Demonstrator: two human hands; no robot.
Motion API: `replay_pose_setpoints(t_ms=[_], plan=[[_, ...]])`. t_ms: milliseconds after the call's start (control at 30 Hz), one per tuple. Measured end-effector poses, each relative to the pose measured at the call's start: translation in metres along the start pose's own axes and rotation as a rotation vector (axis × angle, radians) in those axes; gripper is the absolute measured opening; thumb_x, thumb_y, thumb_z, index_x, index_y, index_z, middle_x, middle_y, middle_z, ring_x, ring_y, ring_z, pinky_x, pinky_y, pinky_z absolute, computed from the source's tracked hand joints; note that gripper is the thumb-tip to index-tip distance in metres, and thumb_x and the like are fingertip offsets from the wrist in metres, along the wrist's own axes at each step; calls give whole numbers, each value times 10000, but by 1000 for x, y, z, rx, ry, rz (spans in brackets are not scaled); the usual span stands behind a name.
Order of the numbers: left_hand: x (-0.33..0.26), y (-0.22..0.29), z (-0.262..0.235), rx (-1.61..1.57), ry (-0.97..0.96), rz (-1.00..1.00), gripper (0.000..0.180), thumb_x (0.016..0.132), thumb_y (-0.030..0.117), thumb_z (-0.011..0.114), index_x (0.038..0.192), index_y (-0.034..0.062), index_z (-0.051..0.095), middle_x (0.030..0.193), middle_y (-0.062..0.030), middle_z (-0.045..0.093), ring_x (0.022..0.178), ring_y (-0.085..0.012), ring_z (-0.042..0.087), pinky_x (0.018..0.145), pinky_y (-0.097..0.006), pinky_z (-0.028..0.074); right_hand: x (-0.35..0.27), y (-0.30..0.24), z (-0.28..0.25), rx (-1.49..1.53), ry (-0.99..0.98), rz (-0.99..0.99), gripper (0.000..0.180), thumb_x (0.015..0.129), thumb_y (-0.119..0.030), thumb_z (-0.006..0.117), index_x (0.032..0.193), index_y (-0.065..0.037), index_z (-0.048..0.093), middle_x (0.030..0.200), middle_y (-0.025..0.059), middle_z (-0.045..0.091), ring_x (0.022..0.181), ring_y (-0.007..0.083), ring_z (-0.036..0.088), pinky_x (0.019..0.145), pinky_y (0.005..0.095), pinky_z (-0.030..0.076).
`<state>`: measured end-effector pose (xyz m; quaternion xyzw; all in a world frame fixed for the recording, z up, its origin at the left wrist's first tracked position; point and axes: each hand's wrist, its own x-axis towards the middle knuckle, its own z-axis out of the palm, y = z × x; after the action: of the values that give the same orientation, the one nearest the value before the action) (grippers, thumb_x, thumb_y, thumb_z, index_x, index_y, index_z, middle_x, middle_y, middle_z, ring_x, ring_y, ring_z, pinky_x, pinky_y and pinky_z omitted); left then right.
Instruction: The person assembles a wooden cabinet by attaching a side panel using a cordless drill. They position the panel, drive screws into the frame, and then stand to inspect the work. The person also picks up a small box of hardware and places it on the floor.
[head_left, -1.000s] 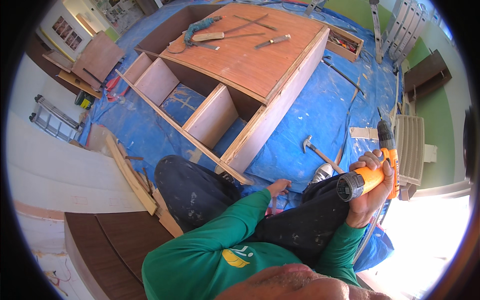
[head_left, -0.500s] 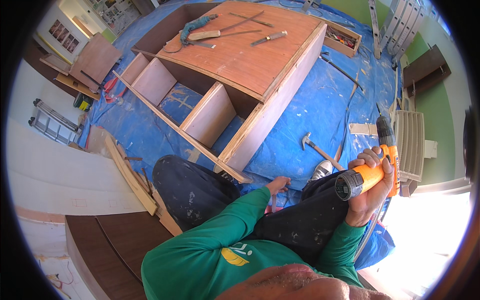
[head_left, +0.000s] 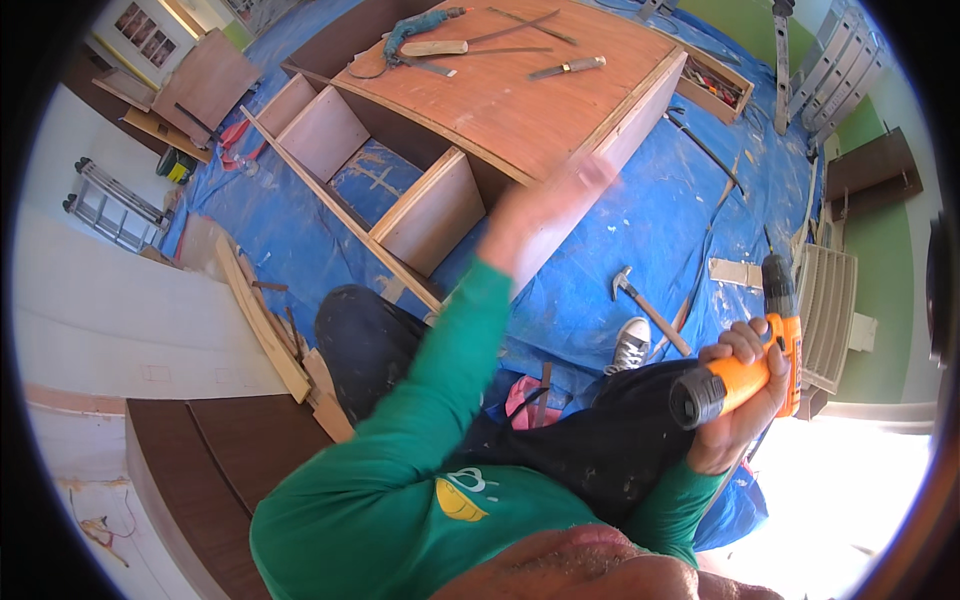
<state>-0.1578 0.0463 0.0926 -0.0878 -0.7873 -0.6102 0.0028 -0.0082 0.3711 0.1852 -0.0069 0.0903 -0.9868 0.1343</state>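
Note:
My right hand [head_left: 738,425] is wrapped round an orange cordless drill [head_left: 735,384], whose black chuck and thin bit point away from me at the right. My left hand [head_left: 548,208] is stretched forward over the near corner of a wooden cabinet [head_left: 480,105] that lies on the floor. Motion smears its fingers, and whether it touches the cabinet edge cannot be made out. On the cabinet's reddish plywood face lie a teal corded drill [head_left: 415,32], a wood-handled saw [head_left: 437,47] and a chisel [head_left: 567,68]. Open compartments run along the cabinet's near left side.
A claw hammer [head_left: 650,310] lies on the blue floor sheet [head_left: 570,300] by my shoe. Beyond the cabinet stands a wooden tool box [head_left: 715,85]. Ladders [head_left: 835,75] lean at the far right, near a louvred panel [head_left: 828,318]. Timber strips [head_left: 262,320] lie at the left.
My left hand has swung forward and up from near my knees to the cabinet's corner. The orange drill stays in my right hand, slightly lower. The view has shifted a little.

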Motion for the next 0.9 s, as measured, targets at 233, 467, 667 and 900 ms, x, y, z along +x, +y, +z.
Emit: replay_pose_setpoints(t_ms=[233,467,667,900], plan=[[115,-141,-321,717,724,-326,462,1019,408,576,1274,42,696,1277,-209,709,1210,-376,660,1032,-433,504,12,-1,-8,-143,96,-111,282,956,-147,606,1182,-68,458,911,12,430,825,129,486,872,391,467],[190,-200,-331,936,1122,-883,953,857,659,741,1510,7,504,1593,-215,453,1483,-352,408,1163,-484,369,58,29,0,-256,288,-211,283,991,-144,611,1211,-72,448,901,32,483,828,150,562,873,423,531],[127,-209,-402,772,910,-812,1065,806,665,752,1538,-23,398,1592,-242,383,1470,-389,367,1173,-531,347,92,50,-1,-332,337,31,319,955,-119,630,1208,-51,449,882,38,493,791,158,558,839,419,524],[178,-202,-365,927,996,-818,1175,752,656,761,1557,-57,286,1567,-277,331,1421,-443,372,1157,-573,369,104,70,-7,-321,318,58,302,953,-118,619,1206,-40,473,877,50,519,789,168,575,842,424,527]])
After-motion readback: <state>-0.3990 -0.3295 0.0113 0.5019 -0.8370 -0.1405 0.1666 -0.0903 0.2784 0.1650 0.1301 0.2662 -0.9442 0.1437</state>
